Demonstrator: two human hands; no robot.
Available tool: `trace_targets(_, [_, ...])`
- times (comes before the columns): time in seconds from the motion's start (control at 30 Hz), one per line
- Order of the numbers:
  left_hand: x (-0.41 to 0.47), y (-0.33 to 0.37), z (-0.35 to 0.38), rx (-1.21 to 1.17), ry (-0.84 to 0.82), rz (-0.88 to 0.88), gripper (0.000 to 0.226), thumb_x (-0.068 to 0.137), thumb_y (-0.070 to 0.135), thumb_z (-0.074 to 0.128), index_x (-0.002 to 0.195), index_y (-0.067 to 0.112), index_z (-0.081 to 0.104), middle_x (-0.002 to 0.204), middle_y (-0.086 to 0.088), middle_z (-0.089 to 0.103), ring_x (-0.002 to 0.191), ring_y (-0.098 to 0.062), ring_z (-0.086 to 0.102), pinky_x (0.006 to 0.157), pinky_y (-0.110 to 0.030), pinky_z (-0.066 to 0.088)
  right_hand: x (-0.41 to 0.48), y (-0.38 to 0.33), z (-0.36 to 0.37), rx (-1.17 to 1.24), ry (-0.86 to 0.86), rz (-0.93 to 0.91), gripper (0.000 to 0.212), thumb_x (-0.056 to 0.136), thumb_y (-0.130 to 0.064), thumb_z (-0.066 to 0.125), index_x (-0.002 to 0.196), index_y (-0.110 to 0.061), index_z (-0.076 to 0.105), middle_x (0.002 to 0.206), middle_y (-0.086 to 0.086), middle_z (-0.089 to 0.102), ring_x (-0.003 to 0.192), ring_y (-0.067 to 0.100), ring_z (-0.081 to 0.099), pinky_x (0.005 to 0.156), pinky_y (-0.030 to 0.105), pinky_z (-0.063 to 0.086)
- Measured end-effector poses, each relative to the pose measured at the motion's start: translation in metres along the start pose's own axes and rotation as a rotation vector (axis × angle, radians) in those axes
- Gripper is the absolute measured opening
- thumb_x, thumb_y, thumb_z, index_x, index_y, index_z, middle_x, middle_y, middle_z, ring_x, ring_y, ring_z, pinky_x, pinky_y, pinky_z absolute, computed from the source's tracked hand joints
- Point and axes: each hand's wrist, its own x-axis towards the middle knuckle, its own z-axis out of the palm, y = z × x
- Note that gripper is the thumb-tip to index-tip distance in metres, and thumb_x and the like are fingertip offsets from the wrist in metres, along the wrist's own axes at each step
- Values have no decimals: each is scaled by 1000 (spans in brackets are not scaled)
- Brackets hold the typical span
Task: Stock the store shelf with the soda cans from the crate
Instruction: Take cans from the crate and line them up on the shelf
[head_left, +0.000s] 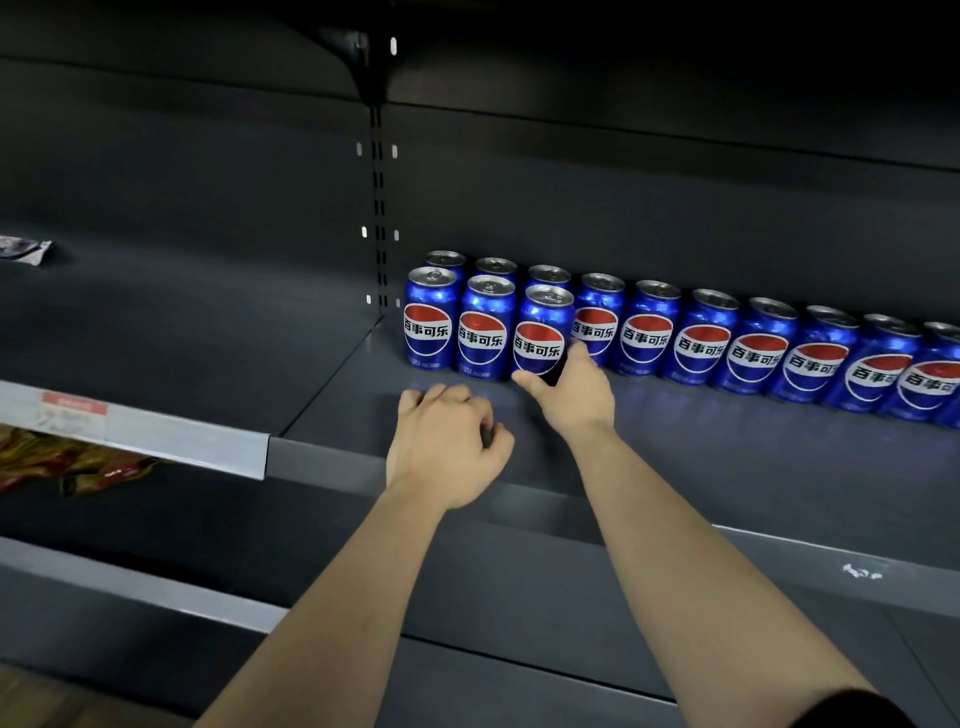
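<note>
Nearest: left forearm and right forearm, both bare, reach in over the front edge of the shelf. Crate is not in view.

Off left, at about the same depth: price strip on the neighbouring shelf, with snack bags beneath it.

Left hand: over bare deck just in front of the cans. Fingers are loosely curled, with nothing in them that I can see.

Right hand: wraps low on the held can, thumb at the near-left base, fingers round the right side. The can is upright. Cannot tell whether its base is down on the deck or just above it. It stands third in the front row, just beside the second can and ahead of the back row, which runs along the rear wall to the right edge of view.

Handling (judgement):
- Weight: a full can, fairly heavy for its size.
- Wall: stiff while sealed, but dents if knocked.
- Surface: glossy paint, probably slick.
- Best hold: mid-body, thumb opposite fingers. The low grip here suits sliding the can into line but invites tipping.
- Labels face out.

Farther: slotted upright at the left end of the rows, and a packet far left.
</note>
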Motion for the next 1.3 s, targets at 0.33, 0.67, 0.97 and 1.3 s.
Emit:
trace_targets(0.33, [-1,1,-5,4,-18,18,30,87,46,40,77,26,61,79,10,50,85,-11,47,92,-29,26,-6,0,-9,57,-88,22,71,86,-28,73,144,-10,35,140,6,53,129,24,49,102,35,42])
trace_targets(0.67, [-13,-1,-22,-89,-174,54,36,96,50,38,111,26,60,109,5,56,112,-19,50,100,-34,24,-57,-17,-30,99,-125,109,58,90,-24,65,141,-8,42,140,9,52,127,24,50,93,24,37])
trace_targets(0.97, [-83,-41,-54,-113,-92,123,43,97,41,42,135,21,48,138,-2,46,127,-24,40,106,-38,25,-147,-51,-26,340,162,94,31,90,-20,62,120,-16,59,101,-1,69,89,11,62,74,9,43])
trace_targets(1.3, [-219,-123,-55,-114,-235,101,46,97,37,46,139,18,45,148,-6,37,133,-27,37,109,-43,24,-300,-26,61,322,37,325,20,88,-26,65,108,-21,63,96,1,70,83,15,63,81,30,51])
